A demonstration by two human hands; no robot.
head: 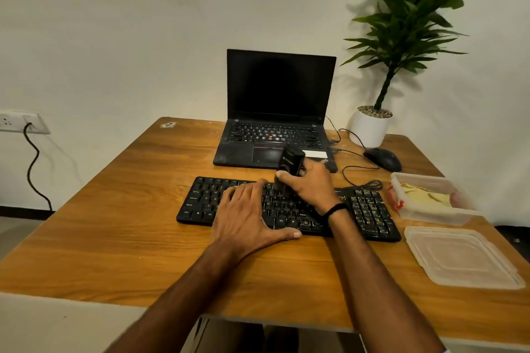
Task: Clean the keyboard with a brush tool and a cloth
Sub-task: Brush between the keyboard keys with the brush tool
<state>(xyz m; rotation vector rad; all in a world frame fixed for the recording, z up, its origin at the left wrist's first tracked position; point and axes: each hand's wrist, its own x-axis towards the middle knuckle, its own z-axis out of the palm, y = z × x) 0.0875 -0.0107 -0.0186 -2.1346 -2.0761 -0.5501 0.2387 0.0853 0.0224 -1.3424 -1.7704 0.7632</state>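
A black keyboard lies across the middle of the wooden table. My left hand rests flat on its keys and front edge, fingers spread, holding nothing. My right hand grips a black brush tool upright over the keyboard's centre; its lower end is hidden by my fingers. A yellow cloth lies inside a clear plastic box to the right of the keyboard.
An open black laptop stands behind the keyboard. A black mouse with its cable and a white potted plant sit at the back right. The box's clear lid lies near the right front edge.
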